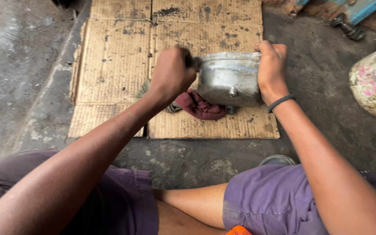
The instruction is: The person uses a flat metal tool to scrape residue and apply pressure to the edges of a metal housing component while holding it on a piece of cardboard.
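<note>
A dented metal housing [229,78] is held on edge over the cardboard [122,56], gripped by the right hand [271,65]; the left hand [170,72], fist closed round a dark tool, works its rim. Steady bracing is judged needed next.

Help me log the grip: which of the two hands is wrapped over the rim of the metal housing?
The right hand, with the black wristband, grips the metal housing by its rim. The left hand is instead fisted around a dark tool at the housing's other side.

Dull silver metal pot [229,80], tipped on its side, over stained cardboard, resting on maroon rag [199,106]
</note>
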